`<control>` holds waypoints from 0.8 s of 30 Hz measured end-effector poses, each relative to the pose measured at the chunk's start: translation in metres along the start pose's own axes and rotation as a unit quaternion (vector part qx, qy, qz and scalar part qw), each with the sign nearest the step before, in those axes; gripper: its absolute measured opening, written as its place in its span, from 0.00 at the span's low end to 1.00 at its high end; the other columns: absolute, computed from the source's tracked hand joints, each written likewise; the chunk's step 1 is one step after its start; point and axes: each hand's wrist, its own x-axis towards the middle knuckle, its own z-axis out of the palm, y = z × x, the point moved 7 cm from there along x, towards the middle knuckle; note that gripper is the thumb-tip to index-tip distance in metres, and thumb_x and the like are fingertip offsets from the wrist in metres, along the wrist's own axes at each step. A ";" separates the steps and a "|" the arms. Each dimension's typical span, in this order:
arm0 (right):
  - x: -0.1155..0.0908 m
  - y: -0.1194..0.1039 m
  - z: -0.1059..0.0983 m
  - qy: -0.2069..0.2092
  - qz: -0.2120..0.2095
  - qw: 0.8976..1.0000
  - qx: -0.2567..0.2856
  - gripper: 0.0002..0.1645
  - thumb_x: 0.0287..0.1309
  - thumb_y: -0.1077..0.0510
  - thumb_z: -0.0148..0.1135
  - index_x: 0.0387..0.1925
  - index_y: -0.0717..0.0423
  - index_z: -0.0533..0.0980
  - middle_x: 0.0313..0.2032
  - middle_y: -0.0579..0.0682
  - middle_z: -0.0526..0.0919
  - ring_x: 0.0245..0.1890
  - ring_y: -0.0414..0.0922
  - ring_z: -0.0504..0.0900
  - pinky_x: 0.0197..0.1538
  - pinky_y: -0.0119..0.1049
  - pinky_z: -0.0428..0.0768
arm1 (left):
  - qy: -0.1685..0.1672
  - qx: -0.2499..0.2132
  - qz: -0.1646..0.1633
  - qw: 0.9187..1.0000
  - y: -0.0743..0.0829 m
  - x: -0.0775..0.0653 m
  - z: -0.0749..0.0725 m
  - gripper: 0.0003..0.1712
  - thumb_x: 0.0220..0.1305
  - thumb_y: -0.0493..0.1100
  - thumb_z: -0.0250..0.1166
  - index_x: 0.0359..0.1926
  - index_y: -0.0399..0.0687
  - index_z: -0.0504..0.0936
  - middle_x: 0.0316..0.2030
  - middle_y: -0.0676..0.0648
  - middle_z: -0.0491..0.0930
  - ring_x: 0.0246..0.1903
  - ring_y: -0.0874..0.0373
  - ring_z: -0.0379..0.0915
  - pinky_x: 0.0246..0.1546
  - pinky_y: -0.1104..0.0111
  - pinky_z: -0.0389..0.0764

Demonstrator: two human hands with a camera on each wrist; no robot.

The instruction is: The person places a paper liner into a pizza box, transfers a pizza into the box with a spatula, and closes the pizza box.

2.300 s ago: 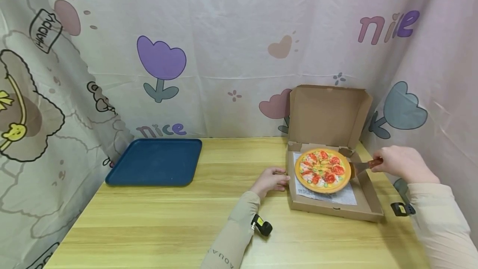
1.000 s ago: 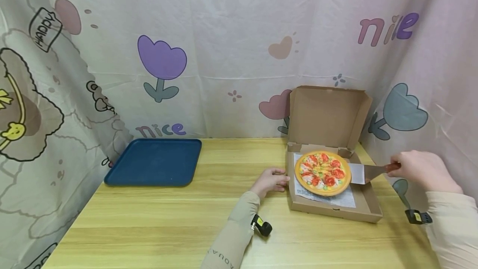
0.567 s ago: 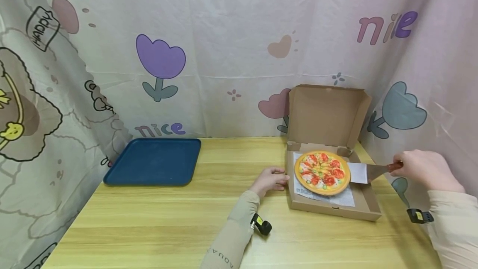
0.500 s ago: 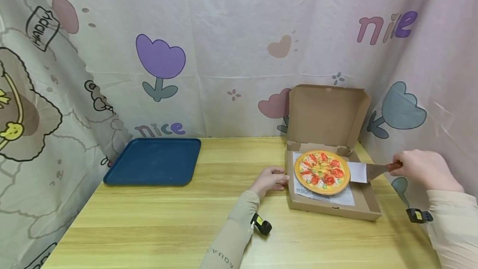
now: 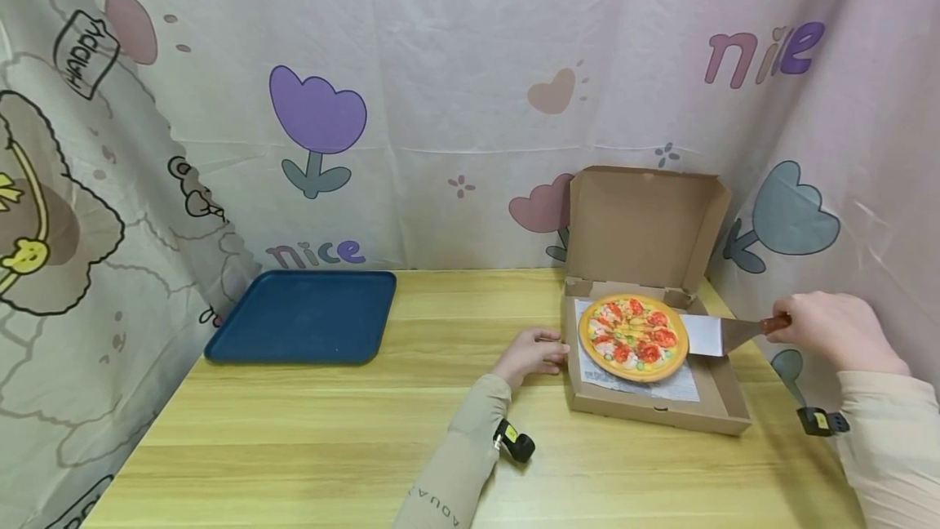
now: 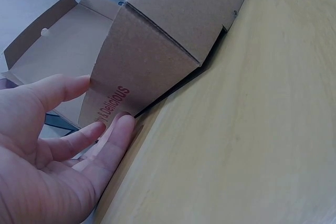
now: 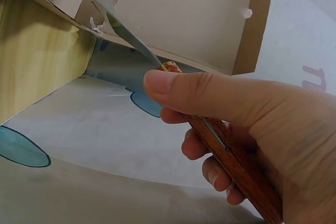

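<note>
Brown cardboard box [image 5: 617,406], right of frame, is cradling the pizza [image 5: 634,339], with the right hand [image 5: 837,333] gripping the spatula [image 5: 738,335], the left hand [image 5: 527,357] touching the box loosely, and I'm fearing tipping if the blade [image 5: 702,335] is catching only crust [image 5: 682,341].

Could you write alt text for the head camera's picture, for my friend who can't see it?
A person's right hand holds a spatula, its blade at the edge of a round pizza in an open cardboard box. Their left hand touches the box's left side; a blue tray lies farther left on the wooden table.
</note>
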 end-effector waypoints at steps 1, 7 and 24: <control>0.000 0.000 0.000 0.001 0.000 1.000 0.000 0.10 0.47 0.49 0.72 0.18 0.40 0.78 0.21 0.39 0.83 0.19 0.38 0.72 0.22 0.40 0.69 | 0.001 0.000 -0.001 1.000 0.000 0.000 0.000 0.24 0.58 0.38 0.68 0.55 0.34 0.75 0.42 0.40 0.82 0.36 0.56 0.81 0.40 0.64 0.86; -0.002 0.003 -0.002 0.001 0.006 1.000 -0.003 0.12 0.47 0.49 0.72 0.18 0.41 0.77 0.20 0.39 0.82 0.19 0.38 0.71 0.22 0.39 0.69 | -0.004 0.007 0.000 1.000 0.001 0.000 0.000 0.25 0.59 0.39 0.68 0.56 0.34 0.75 0.43 0.41 0.82 0.36 0.57 0.81 0.39 0.66 0.86; -0.006 0.011 0.001 0.016 0.013 1.000 0.008 0.13 0.46 0.50 0.72 0.16 0.39 0.75 0.20 0.39 0.82 0.19 0.37 0.72 0.23 0.39 0.68 | -0.004 0.010 0.000 1.000 0.001 0.001 0.000 0.25 0.59 0.40 0.68 0.56 0.35 0.75 0.43 0.41 0.82 0.37 0.57 0.81 0.40 0.65 0.86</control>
